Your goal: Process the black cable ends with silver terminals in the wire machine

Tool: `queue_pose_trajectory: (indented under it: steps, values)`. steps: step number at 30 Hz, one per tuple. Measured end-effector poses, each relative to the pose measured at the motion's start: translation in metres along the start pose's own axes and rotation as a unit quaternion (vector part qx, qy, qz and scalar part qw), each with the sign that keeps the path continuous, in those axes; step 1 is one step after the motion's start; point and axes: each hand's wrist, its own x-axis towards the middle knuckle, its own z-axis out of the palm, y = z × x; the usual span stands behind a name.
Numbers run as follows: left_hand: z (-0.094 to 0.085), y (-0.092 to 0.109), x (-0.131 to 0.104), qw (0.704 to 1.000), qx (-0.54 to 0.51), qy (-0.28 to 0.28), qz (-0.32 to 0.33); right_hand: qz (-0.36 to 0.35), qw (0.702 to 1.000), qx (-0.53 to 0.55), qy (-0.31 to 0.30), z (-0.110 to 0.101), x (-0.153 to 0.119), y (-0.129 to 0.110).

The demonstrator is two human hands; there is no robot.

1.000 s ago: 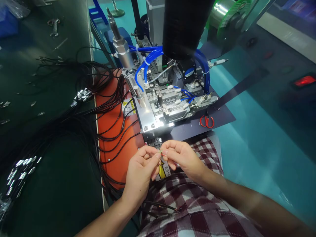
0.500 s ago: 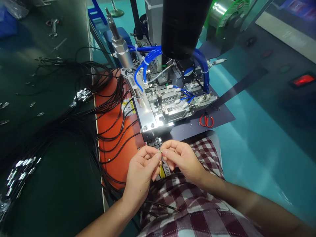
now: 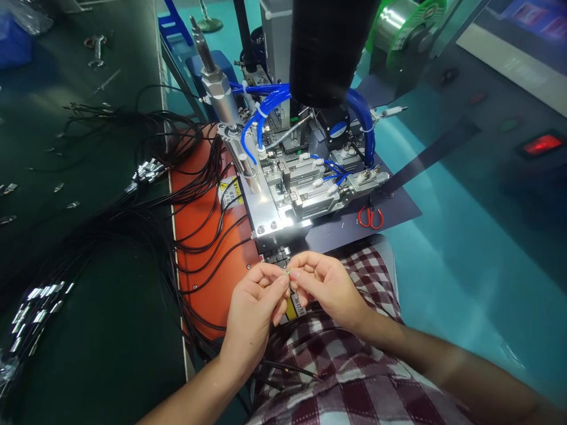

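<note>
Wire tip (image 3: 288, 273), seemingly green

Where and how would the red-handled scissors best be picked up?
Probably by the scissors' red loops, with the right hand coming from the near side once its fingers are free: the loops face the person, while the other end points toward the machine.

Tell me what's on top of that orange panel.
A warning label and black cables lie on the orange panel; whatever the left hand covers cannot be seen.
</note>
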Motion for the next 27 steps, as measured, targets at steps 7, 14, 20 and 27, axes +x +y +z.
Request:
queue_pose_trajectory:
  steps: [7,14,20,27]
  values:
    - [-0.001,-0.003,-0.002,1.000,0.019,0.009,0.014,0.025,1.000,-0.006,0.002,0.001,0.002,-0.005]
    - [0.001,0.001,-0.004,0.996,0.048,0.046,0.053,-0.065,0.990,-0.115,0.041,0.004,-0.010,-0.005]
    - [0.000,0.006,-0.001,1.000,0.025,0.015,-0.012,-0.025,0.998,-0.049,0.026,-0.002,-0.005,-0.001]
    - [0.003,0.013,-0.003,1.000,0.001,0.020,-0.023,-0.012,0.997,-0.079,0.016,-0.006,-0.004,-0.005]
